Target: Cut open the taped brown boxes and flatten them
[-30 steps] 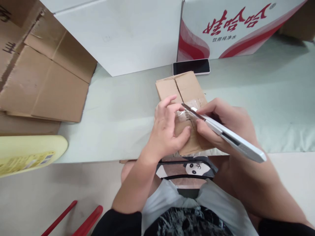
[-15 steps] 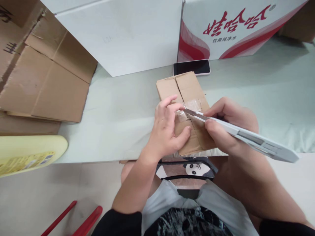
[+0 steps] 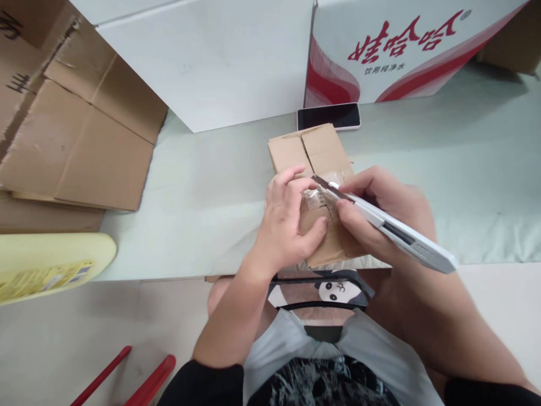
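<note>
A small brown cardboard box [image 3: 325,148] lies on the pale green tabletop near its front edge. Clear tape [image 3: 313,198] crosses the seam between its flaps. My left hand [image 3: 287,217] rests on the box's left side, fingers apart, with the index fingertip by the blade and the thumb on the flap. In my right hand [image 3: 380,211] is a white utility knife [image 3: 393,225], pinched between thumb and fingers near its front. Its blade points up and left, its tip at the seam beside my left index finger.
Behind the box lies a phone [image 3: 328,116], in front of a white box [image 3: 211,62] and a red-and-white water carton [image 3: 401,62]. Large brown cartons [image 3: 101,141] and a yellow bottle [image 3: 54,259] stand at the left. Red bars [image 3: 150,383] show below.
My right hand and the knife have moved left, and the blade tip now sits slightly farther up the seam. The knife's rear end has swung left. My left hand stays put.
</note>
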